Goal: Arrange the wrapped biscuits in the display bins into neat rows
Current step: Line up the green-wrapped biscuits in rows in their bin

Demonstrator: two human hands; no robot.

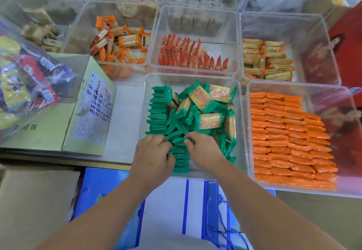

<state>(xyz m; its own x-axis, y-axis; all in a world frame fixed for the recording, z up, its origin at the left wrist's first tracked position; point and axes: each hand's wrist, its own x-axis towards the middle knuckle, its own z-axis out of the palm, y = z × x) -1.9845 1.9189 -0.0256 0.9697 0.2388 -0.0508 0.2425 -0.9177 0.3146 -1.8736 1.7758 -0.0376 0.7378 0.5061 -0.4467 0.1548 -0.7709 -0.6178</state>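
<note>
Blue-and-white paper bags with cord handles point(166, 206) lie nearest, under both bare forearms. Just beyond, the left hand point(154, 151) and right hand point(203, 149) meet at the near edge of a clear plastic display bin point(192, 76). Both hands have their fingers curled: the left hand's close over the short near row of green-wrapped biscuit packets point(180, 159), its thumb against the row's side, and the right hand's fingertips pinch a packet at the row's far end. Another tidy green row point(158, 112) runs up the bin's left wall. The rest is a loose green heap point(205, 108) filling the middle and right.

The job looks well short of done. The slick wrappers could slip, so the heap may slide down onto the near row as packets are pulled out, or a push could knock the standing left row over. Squeezing hard might crack the biscuits.

To the right sits a bin of orange packets in neat rows point(284, 136), and to the left a pale green cardboard box point(58, 122). Farther back are standing red packets point(192, 55) and jumbled orange ones point(121, 42).
</note>
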